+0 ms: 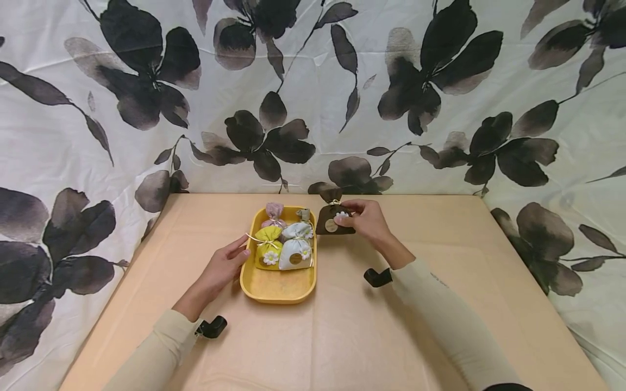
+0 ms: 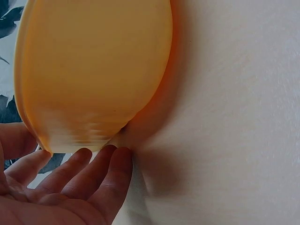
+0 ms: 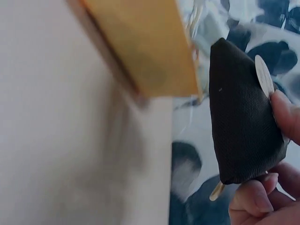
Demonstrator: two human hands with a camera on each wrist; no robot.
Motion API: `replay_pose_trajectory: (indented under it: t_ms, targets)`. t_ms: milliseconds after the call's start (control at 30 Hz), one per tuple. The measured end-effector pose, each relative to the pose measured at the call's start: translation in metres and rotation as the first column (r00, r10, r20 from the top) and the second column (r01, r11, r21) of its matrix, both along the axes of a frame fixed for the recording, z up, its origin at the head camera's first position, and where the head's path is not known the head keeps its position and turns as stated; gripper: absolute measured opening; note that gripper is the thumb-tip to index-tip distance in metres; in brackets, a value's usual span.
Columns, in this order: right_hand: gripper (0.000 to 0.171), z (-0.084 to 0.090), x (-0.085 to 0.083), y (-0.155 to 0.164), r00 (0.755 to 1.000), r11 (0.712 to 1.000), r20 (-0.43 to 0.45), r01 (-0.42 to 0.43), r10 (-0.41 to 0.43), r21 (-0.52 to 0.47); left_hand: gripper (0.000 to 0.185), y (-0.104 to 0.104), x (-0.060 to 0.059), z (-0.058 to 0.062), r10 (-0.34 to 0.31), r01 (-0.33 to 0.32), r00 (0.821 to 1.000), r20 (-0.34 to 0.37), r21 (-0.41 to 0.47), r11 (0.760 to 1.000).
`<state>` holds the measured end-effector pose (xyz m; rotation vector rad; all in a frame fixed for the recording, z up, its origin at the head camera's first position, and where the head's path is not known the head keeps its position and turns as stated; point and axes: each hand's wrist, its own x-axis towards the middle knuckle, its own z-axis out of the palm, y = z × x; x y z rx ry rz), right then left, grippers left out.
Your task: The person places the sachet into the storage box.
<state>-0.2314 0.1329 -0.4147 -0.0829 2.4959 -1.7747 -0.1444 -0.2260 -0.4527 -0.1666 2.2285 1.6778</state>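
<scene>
From the head view, my right hand (image 1: 368,220) pinches a dark brown pouch (image 1: 333,220) by its far right side, thumb and fingers closed on the cloth, holding it just past the far right corner of the yellow tray (image 1: 276,288). The pouch sits upright with its tied neck pointing far, so its round label and small flower face me. My left hand (image 1: 226,266) lies flat against the tray's left rim, fingers straight, likely to keep the tray from sliding. Inside the tray, toward its far end, sit a yellow pouch (image 1: 268,240), a white pouch (image 1: 295,250) and a pink pouch (image 1: 274,213); the near part of the tray is bare. All of this rests on a tan table (image 1: 440,260).

In the left wrist view, my fingers (image 2: 101,173) are stretched out and close together, tips touching the tray's (image 2: 93,70) outer wall where it meets the table.

In the right wrist view, my fingertips (image 3: 286,115) clamp the brown pouch (image 3: 241,117) just beside the tray's (image 3: 145,51) corner; whether it touches the table I cannot tell.
</scene>
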Motion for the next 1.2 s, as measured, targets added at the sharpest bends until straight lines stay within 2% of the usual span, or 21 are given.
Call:
replay_pose_trajectory:
  t_ms: [233, 533, 900, 1200]
  targets:
    - [0.047, 0.017, 0.021, -0.024, 0.999, 0.999, -0.046, -0.005, 0.003, -0.033, 0.059, -0.001, 0.001, 0.001, 0.001, -0.001, 1.000, -0.004, -0.017, 1.000]
    - [0.043, 0.027, 0.050, -0.059, 0.997, 0.996, -0.072, -0.039, 0.033, -0.075, 0.059, -0.001, -0.001, 0.001, 0.004, -0.004, 1.000, 0.003, -0.005, 1.000]
    - [0.045, 0.021, 0.089, -0.098, 0.997, 0.999, -0.068, -0.030, 0.027, -0.042, 0.059, -0.001, -0.002, 0.002, -0.004, 0.005, 1.000, -0.006, 0.020, 1.000]
    - [0.046, 0.005, 0.117, -0.119, 0.993, 0.994, -0.109, -0.031, 0.043, 0.109, 0.059, -0.001, -0.001, 0.001, -0.004, 0.004, 1.000, -0.013, 0.031, 1.000]
